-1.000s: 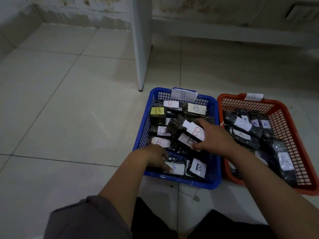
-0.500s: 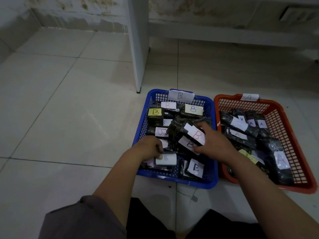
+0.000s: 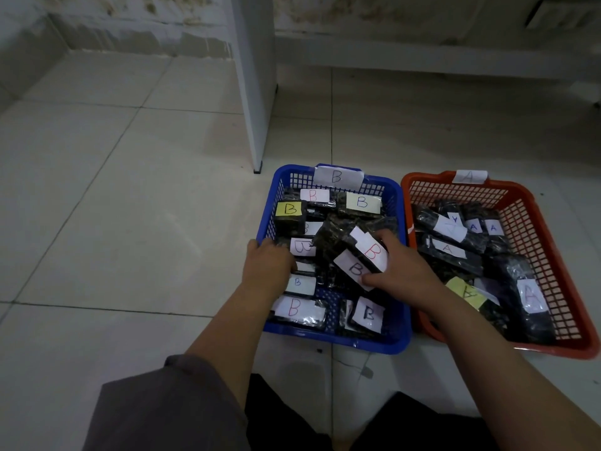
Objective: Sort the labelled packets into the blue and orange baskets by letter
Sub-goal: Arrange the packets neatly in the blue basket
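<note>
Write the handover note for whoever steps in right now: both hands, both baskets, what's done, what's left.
Left hand: inside the blue basket at its left side, among the B packets; grip hidden.
Right hand: fingers curled round a small stack of B packets in the blue basket's middle.
Orange basket: holds A packets, untouched.
Done: every readable label matches its basket's tag; no packets on the floor.
Left: release the held stack in the blue basket; check hidden labels.

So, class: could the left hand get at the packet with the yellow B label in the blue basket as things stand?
Probably yes. The left hand sits at the blue basket's left wall, and the yellow-labelled packet lies on top just beyond it, uncovered, with nothing between them.
</note>
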Tool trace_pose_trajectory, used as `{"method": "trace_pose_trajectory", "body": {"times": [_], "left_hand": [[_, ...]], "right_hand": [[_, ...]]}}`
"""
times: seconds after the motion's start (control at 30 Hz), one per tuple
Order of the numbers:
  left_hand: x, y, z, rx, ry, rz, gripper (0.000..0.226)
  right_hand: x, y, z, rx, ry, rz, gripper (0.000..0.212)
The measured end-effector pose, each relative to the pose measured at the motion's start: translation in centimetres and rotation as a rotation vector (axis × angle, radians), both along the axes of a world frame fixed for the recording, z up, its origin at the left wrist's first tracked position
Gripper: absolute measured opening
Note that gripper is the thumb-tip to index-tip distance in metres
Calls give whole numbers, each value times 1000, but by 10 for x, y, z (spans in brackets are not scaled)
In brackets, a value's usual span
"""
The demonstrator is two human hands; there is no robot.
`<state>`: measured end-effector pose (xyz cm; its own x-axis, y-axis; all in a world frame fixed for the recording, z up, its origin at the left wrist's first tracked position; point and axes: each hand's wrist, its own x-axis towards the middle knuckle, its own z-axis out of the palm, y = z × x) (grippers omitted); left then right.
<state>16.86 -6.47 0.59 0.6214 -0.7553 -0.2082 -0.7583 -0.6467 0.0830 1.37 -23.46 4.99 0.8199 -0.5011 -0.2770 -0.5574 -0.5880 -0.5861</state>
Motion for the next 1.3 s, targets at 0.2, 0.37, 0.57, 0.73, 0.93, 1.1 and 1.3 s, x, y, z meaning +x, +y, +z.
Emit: {"method": "trace_pose_trajectory", "body": {"times": [0.2,0.37,0.57,0.73,0.93,1.1,1.3], "left_hand": [[-1,1,7,56,24,5,30],[8,4,9,88,-52,11,34],[6,9,11,-98,-68,22,41],[10,22,55,-425,745,80,78],[4,20,28,-88,552,-40,66],[0,8,13,-185,486,-36,68],[5,5,11,-235,502,14,41]], "right_hand": [[-2,1,-1,0,9,21,65],[-3,1,0,21,-5,8,65],[3,10,-2,7,39,80,65],[18,16,-6,62,115,221,71],[31,22,-14,244,116,194,69],[32,14,-16,47,110,173,75],[25,5,-3,-51,-27,69,78]]}}
